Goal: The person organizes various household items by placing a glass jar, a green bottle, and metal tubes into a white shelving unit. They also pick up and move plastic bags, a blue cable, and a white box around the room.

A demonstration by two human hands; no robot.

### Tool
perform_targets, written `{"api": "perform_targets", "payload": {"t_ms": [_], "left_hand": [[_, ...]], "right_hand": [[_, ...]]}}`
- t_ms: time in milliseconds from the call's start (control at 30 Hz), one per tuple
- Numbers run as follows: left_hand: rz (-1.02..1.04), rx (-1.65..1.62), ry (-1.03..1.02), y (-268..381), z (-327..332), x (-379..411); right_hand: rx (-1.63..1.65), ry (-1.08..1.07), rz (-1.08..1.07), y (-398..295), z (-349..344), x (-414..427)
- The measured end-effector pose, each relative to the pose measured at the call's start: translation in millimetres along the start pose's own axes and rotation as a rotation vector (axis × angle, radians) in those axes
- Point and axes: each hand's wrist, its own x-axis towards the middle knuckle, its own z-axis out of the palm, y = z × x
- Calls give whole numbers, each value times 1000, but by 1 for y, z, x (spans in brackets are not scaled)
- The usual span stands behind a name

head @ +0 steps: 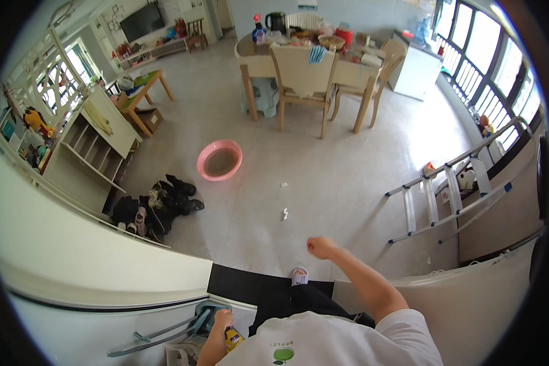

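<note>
My right hand [321,247] is stretched forward above the floor, its fingers curled in, with nothing seen in it. At my left side, my left hand [223,316] is curled in front of a grey-blue folding stool or frame [206,315]; whether it grips anything is unclear. Just below that hand shows a yellow package [233,338]. My slippered foot [300,276] is at the black threshold strip [238,281]. Ahead on the tiles stands a pink plastic basin [200,160] holding murky liquid. Small white pieces [284,213] lie on the floor before me.
Shoes [164,201] are heaped beside an open shoe cabinet [91,146] on the left. An aluminium stepladder [453,183] leans at the right. Farther off are a cluttered dining table [251,51], chairs [302,73] and a small wooden table [153,82].
</note>
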Motion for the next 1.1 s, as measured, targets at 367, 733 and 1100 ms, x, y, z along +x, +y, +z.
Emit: {"api": "perform_targets", "payload": {"t_ms": [367,733,1100], "left_hand": [[201,517,-134,259,99,146],[129,650,38,425,344,446],[183,739,457,351,459,639]], "right_hand": [[217,76,390,167,-9,14],[860,-95,1089,297,85,49],[1102,-27,1410,381,192,83]]}}
